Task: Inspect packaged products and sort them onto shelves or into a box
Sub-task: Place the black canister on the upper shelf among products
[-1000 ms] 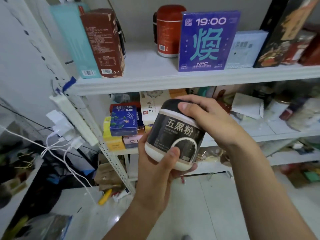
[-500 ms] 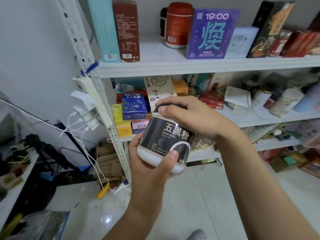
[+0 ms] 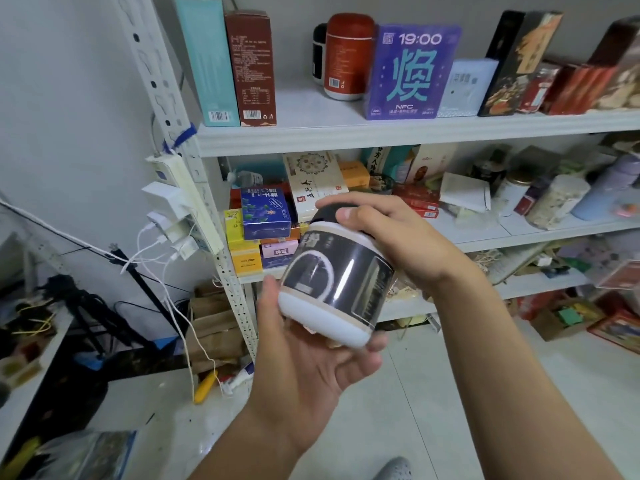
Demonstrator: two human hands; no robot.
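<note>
Nearest the camera, the left hand cradles the base of the jar from below. Its thumb lies against the jar's left side and its fingertips curl up under the white bottom rim, so this grip holds the jar but loosely. The jar, dark-labelled and glossy with a white band at the foot, is tilted in the air in front of the shelving and rests on nothing but the two hands. The right hand comes over the top, its fingers curled round the black lid, and this grip holds the jar's upper end.

This looks like the inspection step, with the placing not yet begun. The main risk is the slick wrapper: if the right hand lets go or twists while the left merely cups the base, the jar could slide out and drop to the tiled floor. Glare across the label may also hide the print.

Beyond, the middle shelf is crowded. At its left end a blue box sits on a stack that a careless push could topple. On the top shelf there is a bare stretch between a brown carton and a red canister, which is likely the safer spot.
</note>
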